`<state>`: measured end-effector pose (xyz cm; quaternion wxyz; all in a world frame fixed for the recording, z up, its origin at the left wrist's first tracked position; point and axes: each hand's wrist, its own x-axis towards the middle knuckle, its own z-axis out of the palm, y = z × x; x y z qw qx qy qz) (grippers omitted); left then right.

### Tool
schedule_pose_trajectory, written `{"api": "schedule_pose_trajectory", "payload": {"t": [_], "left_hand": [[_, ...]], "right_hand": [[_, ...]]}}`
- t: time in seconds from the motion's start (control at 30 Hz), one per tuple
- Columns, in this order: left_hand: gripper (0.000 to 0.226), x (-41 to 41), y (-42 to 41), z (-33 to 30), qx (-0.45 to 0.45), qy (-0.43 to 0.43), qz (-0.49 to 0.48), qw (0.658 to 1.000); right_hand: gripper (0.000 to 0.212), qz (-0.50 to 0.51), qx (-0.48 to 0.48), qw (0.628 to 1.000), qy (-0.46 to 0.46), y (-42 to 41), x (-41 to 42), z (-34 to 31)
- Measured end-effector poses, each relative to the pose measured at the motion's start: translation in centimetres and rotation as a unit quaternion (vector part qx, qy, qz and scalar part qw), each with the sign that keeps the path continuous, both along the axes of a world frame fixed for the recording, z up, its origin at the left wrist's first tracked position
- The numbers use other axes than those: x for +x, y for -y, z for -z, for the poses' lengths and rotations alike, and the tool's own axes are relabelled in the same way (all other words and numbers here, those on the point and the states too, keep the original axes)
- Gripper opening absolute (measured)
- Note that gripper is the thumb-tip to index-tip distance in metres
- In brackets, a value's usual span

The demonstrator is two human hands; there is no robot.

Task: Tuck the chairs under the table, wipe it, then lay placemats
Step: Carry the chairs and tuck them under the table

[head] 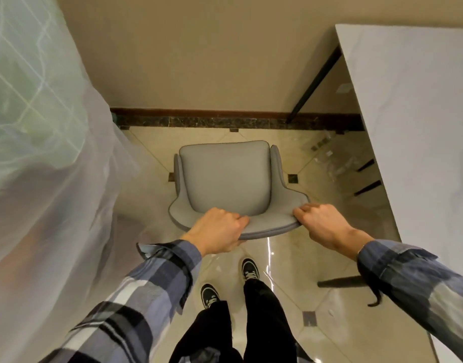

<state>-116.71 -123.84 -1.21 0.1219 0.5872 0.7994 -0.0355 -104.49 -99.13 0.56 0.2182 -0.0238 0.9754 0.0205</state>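
I'm looking straight down at a grey padded chair [225, 182] standing on the glossy tiled floor [298, 260], its seat facing away from me toward the wall. My left hand [217, 231] is clamped over the top edge of the chair's backrest, fingers curled onto the front side and thumb beneath — my right hand [322, 225] grips the same edge at its right end, fingers wrapped over the rim. Both sleeves are blue-and-white plaid. The white tabletop [419, 121] runs along the right side of the view, well apart from the chair, with a dark table leg [314, 85] angling down to the floor beyond it. On my left hangs a sheet of translucent plastic [42, 153]. My black shoes [248, 268] stand just behind the chair.
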Motion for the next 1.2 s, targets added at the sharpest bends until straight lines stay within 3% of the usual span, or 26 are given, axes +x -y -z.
{"api": "schedule_pose_trajectory", "payload": {"t": [0.4,0.47,0.6,0.77,1.03,1.2], "left_hand": [[0.036,-9.7,-5.0,0.5,0.006,-0.055,0.026,0.998],[0.039,-10.9,-5.6,0.7,0.014,-0.062,0.044,0.997],[0.048,-14.6,-7.0,1.5,0.035,-0.070,0.079,0.994],[0.055,-18.7,-7.2,2.2,0.076,-0.090,0.113,0.987],[0.047,-24.6,-9.1,1.8,0.142,-0.119,0.149,0.971],[0.051,-27.2,-8.4,1.9,0.174,-0.089,0.194,0.961]], "right_hand": [[0.012,0.133,0.049,0.990,-0.014,-0.6,-5.4,0.1],[0.010,0.140,0.038,0.989,-0.036,-0.4,-6.7,0.3],[0.041,0.192,-0.068,0.976,-0.081,-0.2,-9.9,2.0],[0.042,0.159,-0.168,0.968,-0.100,-0.9,-13.7,2.5],[0.036,0.169,-0.175,0.961,-0.134,-1.0,-18.3,2.8],[0.027,0.215,-0.159,0.955,-0.127,1.5,-19.6,3.4]]}}
